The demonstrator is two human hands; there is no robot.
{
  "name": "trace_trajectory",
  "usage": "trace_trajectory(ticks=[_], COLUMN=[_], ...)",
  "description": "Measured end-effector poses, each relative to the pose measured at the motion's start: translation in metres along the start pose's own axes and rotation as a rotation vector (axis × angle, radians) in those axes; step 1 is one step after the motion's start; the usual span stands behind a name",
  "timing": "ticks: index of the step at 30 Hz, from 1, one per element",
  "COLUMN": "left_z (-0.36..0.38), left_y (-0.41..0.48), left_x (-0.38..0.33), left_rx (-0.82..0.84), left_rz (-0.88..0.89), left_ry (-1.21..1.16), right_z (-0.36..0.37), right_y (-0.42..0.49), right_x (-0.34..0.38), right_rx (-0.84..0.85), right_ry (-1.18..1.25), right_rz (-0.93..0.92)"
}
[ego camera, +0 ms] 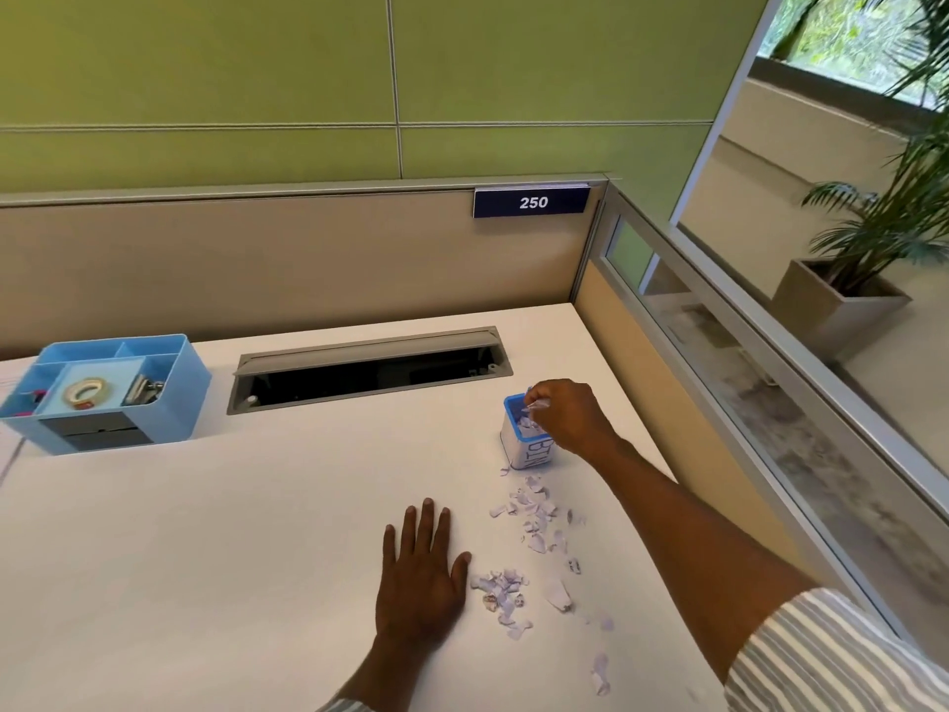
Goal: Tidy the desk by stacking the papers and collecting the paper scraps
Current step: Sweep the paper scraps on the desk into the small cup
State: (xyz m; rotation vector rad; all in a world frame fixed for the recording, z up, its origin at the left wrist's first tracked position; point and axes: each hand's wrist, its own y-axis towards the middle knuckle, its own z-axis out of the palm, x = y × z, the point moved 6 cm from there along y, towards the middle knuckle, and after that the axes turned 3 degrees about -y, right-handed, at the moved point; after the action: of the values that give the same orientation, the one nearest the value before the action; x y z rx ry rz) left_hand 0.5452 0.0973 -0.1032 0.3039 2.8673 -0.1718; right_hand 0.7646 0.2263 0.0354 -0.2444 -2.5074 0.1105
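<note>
Head view: paper scraps (534, 521) strewn on bench (205, 531), more inside small blue-rimmed bin (516, 449) just beyond. Right hand (565, 416) over bin mouth, pinching scraps. Left hand (421, 573) flat on bench, fingers straight. Blue organiser (174, 398) far left: tape roll (86, 393), metal clips (144, 389).

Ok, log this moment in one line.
right hand: pinching paper scraps over mini bin | left hand: flat on desk | loose scraps: scattered near bin

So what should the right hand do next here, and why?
Probably release: the right hand pinches paper scraps over the mouth of the small bin, so letting go should drop them in. Many loose scraps lie on the desk beside the flat left hand.
</note>
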Motion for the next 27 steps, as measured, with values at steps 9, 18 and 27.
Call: trace_trajectory(ticks=[9,18,27], left_z=[-0.001,0.004,0.007], left_y=[0.000,0.001,0.003], left_x=[0.000,0.003,0.004], left_rx=[-0.014,-0.005,0.002], left_rz=[0.007,0.004,-0.001], left_ry=[-0.004,-0.010,-0.027], right_z=[0.013,0.012,-0.028], right_y=[0.013,0.013,-0.026], right_x=[0.000,0.006,-0.039], right_rx=[0.054,0.061,-0.536], right_ry=[-0.106,-0.177,0.055], right_rz=[0.008,-0.057,-0.111])
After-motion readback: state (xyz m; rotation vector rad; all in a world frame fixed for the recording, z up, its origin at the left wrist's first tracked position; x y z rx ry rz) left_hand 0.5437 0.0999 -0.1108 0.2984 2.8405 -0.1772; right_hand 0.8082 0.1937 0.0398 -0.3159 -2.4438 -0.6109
